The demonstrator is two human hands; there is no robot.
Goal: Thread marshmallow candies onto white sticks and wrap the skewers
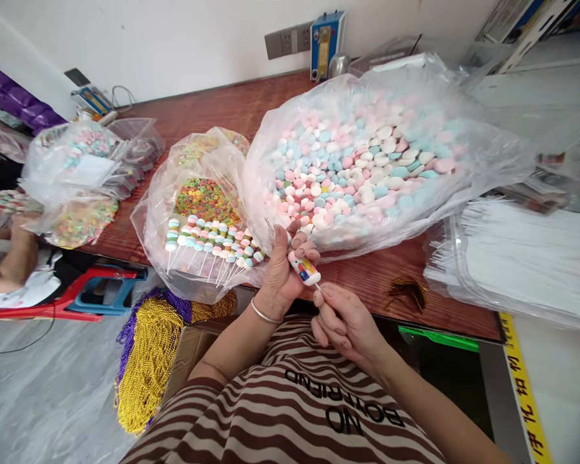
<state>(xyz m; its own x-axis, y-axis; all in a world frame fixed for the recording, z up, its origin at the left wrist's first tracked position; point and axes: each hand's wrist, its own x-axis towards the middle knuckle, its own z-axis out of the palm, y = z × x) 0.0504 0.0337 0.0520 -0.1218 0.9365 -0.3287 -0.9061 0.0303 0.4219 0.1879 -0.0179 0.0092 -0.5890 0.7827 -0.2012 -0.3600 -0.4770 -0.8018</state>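
My left hand (280,274) is closed around a small white bottle with a colourful printed label (303,268), tilted with its lower end toward my right hand. My right hand (341,316) pinches a thin white stick (318,287), whose visible end meets the bottle's lower end. Whether the stick is inside the bottle or only touching it, I cannot tell. Just beyond my hands lies a big clear bag (290,122) of pink, white and blue candy-like discs (367,154). Left of my left hand, finished-looking stacks of discs on white sticks (212,241) lie in rows on another plastic bag (149,212).
Small coloured rings (205,200) fill the left bag. White sticks (526,251) lie in a tray on the right, near gold twist ties (408,293). Gold beads (149,361) hang below the table edge. A co-worker's arm (14,258) is at far left.
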